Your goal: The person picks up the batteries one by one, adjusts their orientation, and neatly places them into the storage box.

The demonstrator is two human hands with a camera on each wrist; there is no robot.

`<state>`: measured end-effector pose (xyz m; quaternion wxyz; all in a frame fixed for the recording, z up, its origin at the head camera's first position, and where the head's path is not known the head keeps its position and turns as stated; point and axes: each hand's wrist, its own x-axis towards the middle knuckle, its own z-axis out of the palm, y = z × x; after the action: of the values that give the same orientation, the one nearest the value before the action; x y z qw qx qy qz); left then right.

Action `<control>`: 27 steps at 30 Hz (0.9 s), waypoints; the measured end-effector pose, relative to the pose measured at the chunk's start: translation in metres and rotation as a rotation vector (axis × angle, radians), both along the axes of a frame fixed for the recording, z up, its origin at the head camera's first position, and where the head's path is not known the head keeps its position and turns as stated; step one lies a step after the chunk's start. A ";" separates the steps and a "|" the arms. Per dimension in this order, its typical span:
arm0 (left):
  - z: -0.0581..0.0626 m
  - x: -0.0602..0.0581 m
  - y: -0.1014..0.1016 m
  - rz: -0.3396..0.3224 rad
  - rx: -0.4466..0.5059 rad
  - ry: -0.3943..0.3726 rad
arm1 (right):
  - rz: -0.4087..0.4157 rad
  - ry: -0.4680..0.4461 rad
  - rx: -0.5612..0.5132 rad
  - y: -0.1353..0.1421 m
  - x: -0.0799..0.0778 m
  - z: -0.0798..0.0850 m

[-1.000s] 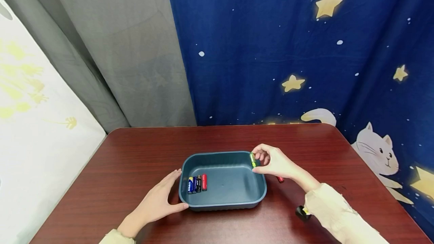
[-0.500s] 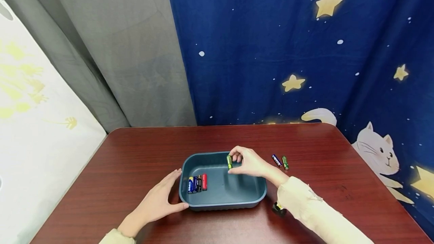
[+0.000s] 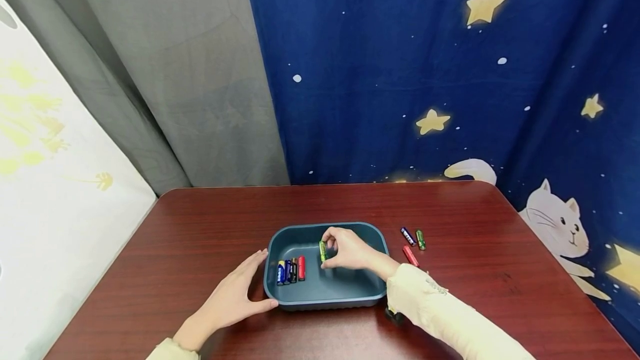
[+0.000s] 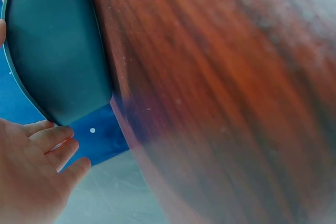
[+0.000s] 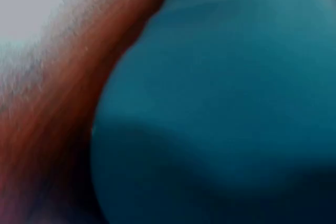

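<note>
Green, likely light, stiff, kinda slick. Grab the battery (image 3: 322, 251) near both ends, imo. Currently pinched in right grip (image 3: 350, 250), with left grip (image 3: 232, 300) spread at the tray (image 3: 335, 290).

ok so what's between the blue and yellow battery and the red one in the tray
Two batteries: a dark blue battery and a black battery, side by side on the tray floor, as the head view shows.

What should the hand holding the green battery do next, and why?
Maybe the right hand should set the pinched green battery down beside the red battery in the tray: four batteries already lie side by side there, and the green one is just right of them.
</note>
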<state>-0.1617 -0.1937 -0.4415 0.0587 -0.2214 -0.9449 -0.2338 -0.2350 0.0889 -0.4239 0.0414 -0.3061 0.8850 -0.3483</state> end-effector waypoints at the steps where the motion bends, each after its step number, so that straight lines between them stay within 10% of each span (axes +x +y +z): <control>1: 0.000 0.000 0.000 0.000 0.000 -0.002 | 0.002 -0.007 0.001 -0.002 0.000 -0.001; 27: 0.001 0.000 0.001 0.001 -0.002 0.001 | 0.063 -0.039 0.169 -0.032 -0.006 -0.016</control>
<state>-0.1614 -0.1923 -0.4403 0.0593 -0.2212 -0.9452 -0.2328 -0.2414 0.0570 -0.4399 0.0952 -0.3224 0.9003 -0.2766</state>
